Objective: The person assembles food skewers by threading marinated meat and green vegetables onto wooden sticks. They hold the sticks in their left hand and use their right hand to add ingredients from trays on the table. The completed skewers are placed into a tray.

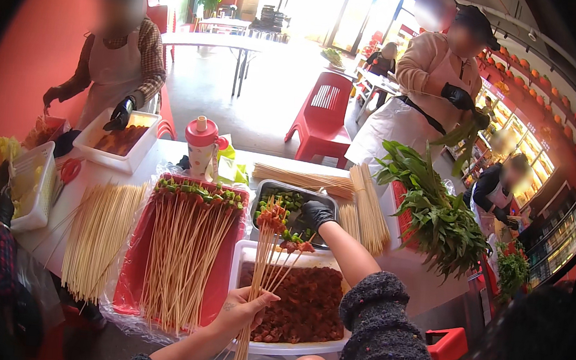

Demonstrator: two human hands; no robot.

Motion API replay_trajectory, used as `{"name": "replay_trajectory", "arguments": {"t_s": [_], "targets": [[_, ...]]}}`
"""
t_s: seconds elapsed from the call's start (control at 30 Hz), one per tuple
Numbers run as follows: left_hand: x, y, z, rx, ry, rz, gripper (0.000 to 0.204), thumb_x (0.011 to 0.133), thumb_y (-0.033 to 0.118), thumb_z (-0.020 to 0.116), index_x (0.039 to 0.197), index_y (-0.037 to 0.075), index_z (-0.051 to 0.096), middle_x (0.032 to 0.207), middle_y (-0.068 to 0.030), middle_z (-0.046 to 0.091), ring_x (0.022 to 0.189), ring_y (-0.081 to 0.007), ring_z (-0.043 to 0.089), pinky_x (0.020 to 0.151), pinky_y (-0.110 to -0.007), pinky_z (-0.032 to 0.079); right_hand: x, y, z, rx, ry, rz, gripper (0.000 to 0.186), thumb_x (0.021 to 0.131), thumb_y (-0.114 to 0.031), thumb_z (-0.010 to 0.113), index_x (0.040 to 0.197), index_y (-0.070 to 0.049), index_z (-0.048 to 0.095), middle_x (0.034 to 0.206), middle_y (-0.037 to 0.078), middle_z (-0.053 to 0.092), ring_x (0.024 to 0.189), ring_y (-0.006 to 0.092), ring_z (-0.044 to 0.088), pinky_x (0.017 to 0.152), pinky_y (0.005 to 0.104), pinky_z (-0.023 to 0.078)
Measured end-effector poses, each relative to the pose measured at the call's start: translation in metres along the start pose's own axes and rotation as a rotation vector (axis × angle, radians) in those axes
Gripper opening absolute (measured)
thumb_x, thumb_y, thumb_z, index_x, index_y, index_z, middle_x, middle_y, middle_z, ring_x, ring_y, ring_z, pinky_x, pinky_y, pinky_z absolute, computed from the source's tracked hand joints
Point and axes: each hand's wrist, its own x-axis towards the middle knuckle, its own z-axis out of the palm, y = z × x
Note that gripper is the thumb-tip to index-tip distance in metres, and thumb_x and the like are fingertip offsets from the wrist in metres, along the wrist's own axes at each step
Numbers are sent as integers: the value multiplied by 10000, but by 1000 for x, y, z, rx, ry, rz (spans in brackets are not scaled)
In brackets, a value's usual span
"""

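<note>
got a loose fan of thin, smooth wooden skewers (264, 256) in the bare left hand (245, 308), gripped snugly around mid-stick and held up over the left side of a white plastic tub (297, 344). tipped with glossy orange-red meat chunks and blocky green bits. down in the tub, seeing wet, lumpy, dark red meat (305, 300).

just behind, spotting a rectangular metal tray (330, 200) of chopped green pieces (289, 199), with the right hand (317, 216) reaching in, gloved in black. can't tell if pinching anything.

to the left, got a red tray (133, 269) edged with crinkly clear plastic, packed with loaded skewers (183, 260), then a flat spread of bare sticks (100, 240). to the right, more stick bundles (370, 213) and a floppy heap of leafy greens (434, 215).

blocking bits of the view: a nubbly grey knit sleeve (385, 323) at the tub's right side, plus the fan in front of the tray. further back, a pink-lidded bottle (201, 153), a red plastic chair (327, 109) and co-workers in pale aprons.
</note>
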Motion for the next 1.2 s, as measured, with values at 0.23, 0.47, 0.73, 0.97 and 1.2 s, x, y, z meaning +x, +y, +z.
{"name": "replay_trajectory", "arguments": {"t_s": [0.23, 0.47, 0.73, 0.97, 1.2], "targets": [[9, -5, 10, -2, -31, 56, 245, 883, 218, 531, 900, -12, 613, 519, -7, 489, 397, -62, 445, 322, -197, 324, -57, 43, -22, 1046, 202, 102, 178, 767, -97, 615, 907, 10, 590, 829, 70, 615, 709, 176, 593, 636, 290, 484], [7, -6, 7, 36, 42, 91, 176, 843, 139, 581, 905, -21, 617, 508, -8, 500, 353, -65, 434, 303, -196, 318, -163, -37, -81, 2357, -141, 318, 157, 839, -153, 576, 952, -43, 587, 876, 62, 620, 830, 172, 607, 773, 286, 514], [7, -5, 9, 114, 18, 77, 175, 826, 127, 600, 903, -30, 619, 503, -12, 504, 344, -65, 433, 303, -189, 319, -174, -39, -72, 2379, -83, 223, 169, 870, -174, 526, 961, -44, 582, 887, 73, 620, 838, 181, 613, 776, 293, 511], [7, -4, 11, 140, 26, 69, 175, 830, 119, 590, 892, -42, 615, 511, -1, 494, 349, -56, 432, 292, -187, 316, -176, -36, -71, 2359, -57, 136, 177, 872, -186, 524, 962, -47, 584, 900, 68, 622, 826, 169, 614, 766, 288, 509], [7, -5, 11, 137, 38, 52, 164, 827, 115, 595, 880, -38, 621, 516, 4, 492, 355, -54, 437, 292, -187, 318, -180, -36, -85, 2191, 24, 218, 185, 861, -157, 544, 970, -13, 583, 880, 72, 621, 810, 173, 615, 778, 283, 499]]}}
